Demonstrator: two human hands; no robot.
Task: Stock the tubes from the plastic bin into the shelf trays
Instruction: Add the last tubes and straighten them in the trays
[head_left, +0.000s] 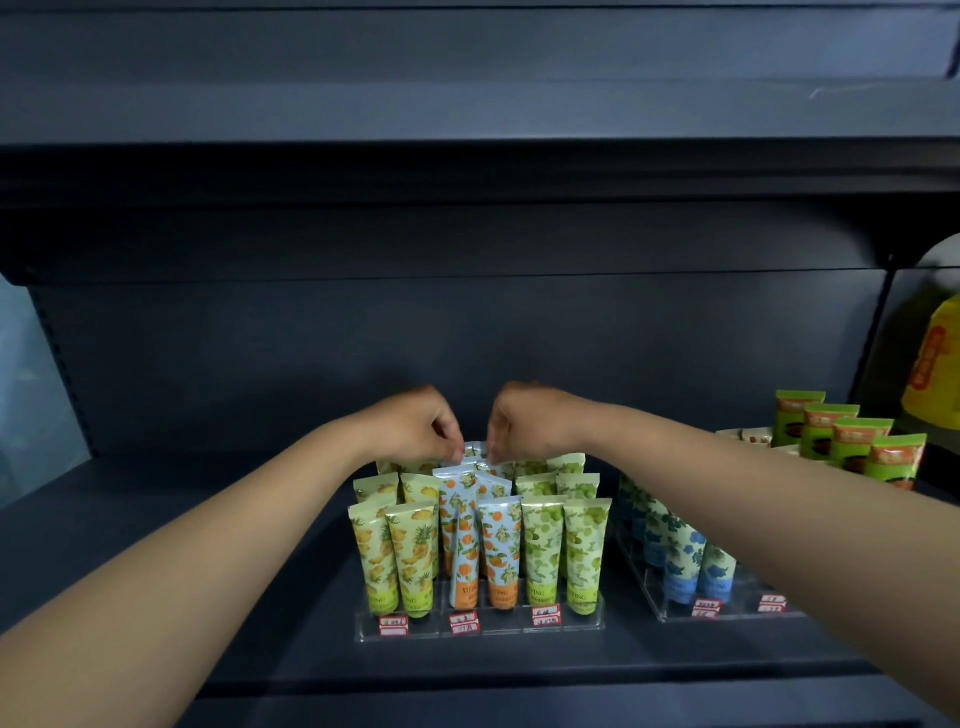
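Dark shelf (208, 519): both hands (470, 421) amid crowded tubes (475, 512), green packets (852, 444) rightward.

Your clear plastic tray (480, 626) is packed tight with standing tubes. At nine o'clock the dark shelf floor (208, 519) lies bare. At three o'clock, blue flowered tubes (680, 561) block you.

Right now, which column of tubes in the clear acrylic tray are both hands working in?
The middle column of orange-print, pale blue tubes, between the yellow pineapple-print and green grape-print columns. The left hand and right hand pinch its rearmost tube.
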